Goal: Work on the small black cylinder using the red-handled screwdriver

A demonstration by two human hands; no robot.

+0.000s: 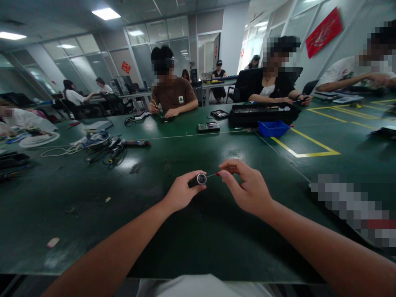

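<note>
The left hand [182, 192] pinches a dark, silver-rimmed cylinder [201, 179]; opposite, the right hand [251, 187] pinches 1 thin, red-ended metal rod [212, 175] aimed at its round face.

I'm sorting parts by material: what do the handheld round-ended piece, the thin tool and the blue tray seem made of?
Round-ended piece: rim perhaps metal, pale and shiny; body unclear. Thin tool: shaft likely metal, grey, straight; red part unclear. Blue tray: probably plastic, evenly coloured, fairly matt.
</note>
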